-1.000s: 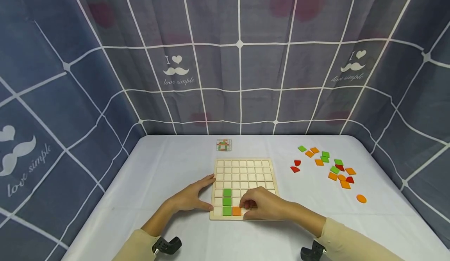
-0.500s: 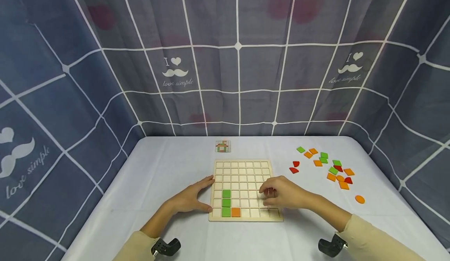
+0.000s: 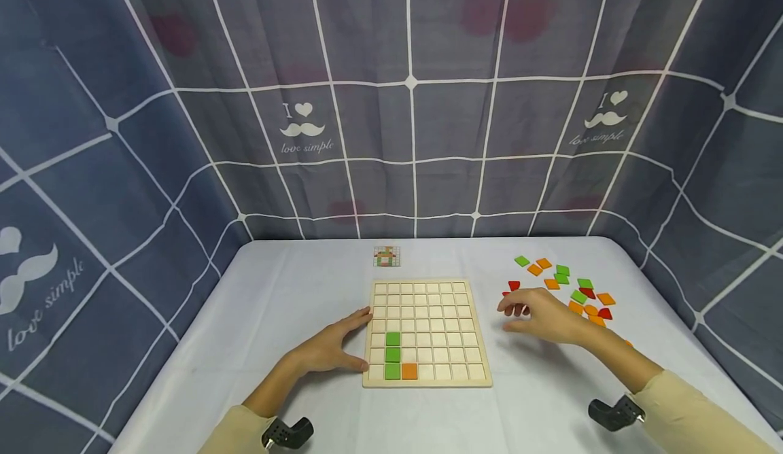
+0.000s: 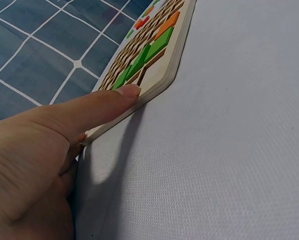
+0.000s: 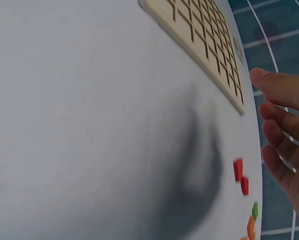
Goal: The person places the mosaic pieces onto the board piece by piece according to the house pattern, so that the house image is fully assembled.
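Note:
A square wooden grid board (image 3: 437, 336) lies on the white table. Three green square tiles (image 3: 393, 355) stand in a column at its lower left, with an orange square tile (image 3: 409, 371) beside the bottom one. My left hand (image 3: 328, 347) rests at the board's left edge; in the left wrist view its thumb (image 4: 107, 102) touches the rim near the corner. To the right of the board, my right hand (image 3: 541, 315) hovers over the table with loosely bent fingers and nothing between them. Near its fingertips lie red pieces (image 3: 514, 285), one partly hidden by the hand.
Several loose green, orange and red pieces (image 3: 562, 270) are scattered at the right of the table, some behind the right hand and arm. A small card with a coloured grid pattern (image 3: 387, 257) lies beyond the board. A checked blue-grey curtain (image 3: 443, 121) surrounds the table.
My right hand has left the board's bottom row and moved right, toward the loose pieces. The left hand stays at the board's edge. The tiles on the board look the same.

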The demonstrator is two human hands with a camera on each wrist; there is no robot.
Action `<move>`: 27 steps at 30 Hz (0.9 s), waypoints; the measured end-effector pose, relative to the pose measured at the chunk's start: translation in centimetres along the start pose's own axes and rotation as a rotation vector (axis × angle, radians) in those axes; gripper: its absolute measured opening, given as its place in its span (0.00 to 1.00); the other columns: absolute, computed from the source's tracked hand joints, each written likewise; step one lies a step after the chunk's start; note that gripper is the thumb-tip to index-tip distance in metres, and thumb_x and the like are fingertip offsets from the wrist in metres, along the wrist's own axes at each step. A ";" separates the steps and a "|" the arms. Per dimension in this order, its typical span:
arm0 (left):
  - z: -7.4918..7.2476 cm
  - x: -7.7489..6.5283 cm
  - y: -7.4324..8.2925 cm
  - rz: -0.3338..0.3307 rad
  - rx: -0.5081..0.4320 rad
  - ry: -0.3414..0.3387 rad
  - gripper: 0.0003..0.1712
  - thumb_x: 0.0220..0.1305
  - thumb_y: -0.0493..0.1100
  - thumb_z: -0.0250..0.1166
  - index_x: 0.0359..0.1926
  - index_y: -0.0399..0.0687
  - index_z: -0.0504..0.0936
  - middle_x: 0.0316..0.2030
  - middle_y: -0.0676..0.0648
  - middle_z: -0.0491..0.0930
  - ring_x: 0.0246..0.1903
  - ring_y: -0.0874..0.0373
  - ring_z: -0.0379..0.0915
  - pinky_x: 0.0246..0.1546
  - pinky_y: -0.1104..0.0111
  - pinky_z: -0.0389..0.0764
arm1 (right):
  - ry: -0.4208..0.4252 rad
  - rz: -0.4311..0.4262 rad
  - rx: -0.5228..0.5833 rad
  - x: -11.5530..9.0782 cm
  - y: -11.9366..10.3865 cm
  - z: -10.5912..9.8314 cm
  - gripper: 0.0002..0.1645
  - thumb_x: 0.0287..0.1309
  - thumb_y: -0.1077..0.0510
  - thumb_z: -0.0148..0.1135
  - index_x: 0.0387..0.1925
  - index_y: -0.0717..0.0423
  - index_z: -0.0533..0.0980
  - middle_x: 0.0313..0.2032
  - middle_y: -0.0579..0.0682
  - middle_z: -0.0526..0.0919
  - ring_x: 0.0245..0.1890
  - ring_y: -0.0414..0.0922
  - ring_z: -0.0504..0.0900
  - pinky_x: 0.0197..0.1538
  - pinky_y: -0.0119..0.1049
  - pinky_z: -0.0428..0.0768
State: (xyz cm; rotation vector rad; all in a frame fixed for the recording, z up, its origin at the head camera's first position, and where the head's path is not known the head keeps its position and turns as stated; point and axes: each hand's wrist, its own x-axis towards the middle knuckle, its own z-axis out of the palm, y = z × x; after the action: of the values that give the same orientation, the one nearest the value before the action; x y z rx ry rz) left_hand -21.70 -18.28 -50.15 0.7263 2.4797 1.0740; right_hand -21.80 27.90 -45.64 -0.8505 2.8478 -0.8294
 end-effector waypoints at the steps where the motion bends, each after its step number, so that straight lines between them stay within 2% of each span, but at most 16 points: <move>1: 0.0 0.0 0.0 0.001 -0.001 0.001 0.58 0.52 0.51 0.82 0.79 0.43 0.62 0.81 0.45 0.51 0.79 0.41 0.42 0.75 0.42 0.48 | 0.014 0.005 -0.003 -0.2 0.5 -0.3 0.16 0.56 0.56 0.78 0.45 0.56 0.85 0.36 0.40 0.84 0.36 0.39 0.78 0.44 0.38 0.83; 6: 0.0 0.0 0.0 0.002 0.004 -0.001 0.58 0.52 0.51 0.82 0.79 0.44 0.62 0.81 0.45 0.51 0.79 0.41 0.42 0.75 0.42 0.48 | 0.095 0.038 -0.021 -1.6 3.2 -1.9 0.16 0.55 0.57 0.80 0.44 0.57 0.85 0.37 0.42 0.84 0.36 0.39 0.78 0.42 0.37 0.82; 11: 0.0 0.1 -0.1 -0.003 0.016 -0.002 0.58 0.52 0.52 0.82 0.79 0.44 0.62 0.81 0.48 0.51 0.79 0.43 0.42 0.75 0.44 0.49 | 0.151 0.153 -0.014 -3.0 5.7 -3.2 0.18 0.54 0.56 0.80 0.45 0.60 0.85 0.34 0.41 0.82 0.35 0.39 0.78 0.39 0.34 0.81; 18: 0.0 0.2 -0.2 -0.002 0.019 -0.005 0.58 0.52 0.52 0.82 0.79 0.45 0.62 0.81 0.48 0.51 0.79 0.44 0.42 0.75 0.44 0.49 | 0.141 0.355 -0.012 -4.8 9.0 -4.3 0.21 0.58 0.53 0.77 0.48 0.63 0.84 0.34 0.44 0.82 0.37 0.46 0.78 0.36 0.32 0.79; 23: 0.0 0.1 -0.1 0.001 0.014 -0.005 0.58 0.52 0.52 0.82 0.79 0.45 0.62 0.81 0.47 0.51 0.79 0.43 0.42 0.75 0.43 0.49 | 0.150 0.401 -0.047 -5.9 10.8 -4.5 0.22 0.56 0.51 0.78 0.46 0.63 0.85 0.35 0.46 0.82 0.36 0.47 0.76 0.37 0.36 0.78; 27: -0.1 0.0 -0.1 -0.003 0.015 -0.002 0.59 0.52 0.52 0.82 0.79 0.44 0.62 0.81 0.47 0.51 0.79 0.43 0.42 0.75 0.44 0.48 | 0.116 0.422 -0.061 -6.3 11.6 -4.2 0.26 0.55 0.50 0.79 0.47 0.64 0.85 0.36 0.49 0.82 0.36 0.48 0.75 0.38 0.41 0.77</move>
State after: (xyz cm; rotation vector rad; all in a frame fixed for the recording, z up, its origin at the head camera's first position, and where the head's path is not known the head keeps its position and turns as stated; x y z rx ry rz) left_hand -21.73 -18.37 -50.16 0.7271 2.4892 1.0542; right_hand -22.98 41.36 -48.57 -0.1899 2.9973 -0.7565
